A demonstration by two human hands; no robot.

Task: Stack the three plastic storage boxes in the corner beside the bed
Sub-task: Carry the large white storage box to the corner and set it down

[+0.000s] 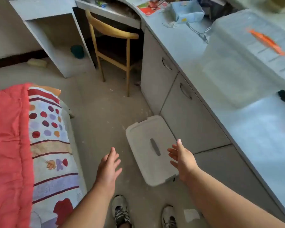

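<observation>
A white plastic storage box (143, 142) with a grey handle on its lid sits on the floor against the cabinet doors. A larger clear storage box (247, 63) with an orange handle stands on the counter at the right. No third box is in view. My left hand (108, 168) hovers open over the floor just left of the white box. My right hand (182, 159) is open above the box's right edge, palm turned inward. Neither hand touches the box.
A bed (23, 145) with a red quilt and patterned sheet fills the left. A wooden chair (112, 51) stands under the desk (44, 14) ahead. The counter (262, 129) with cabinet doors runs along the right, carrying a blue carton and papers. My shoes show at the bottom.
</observation>
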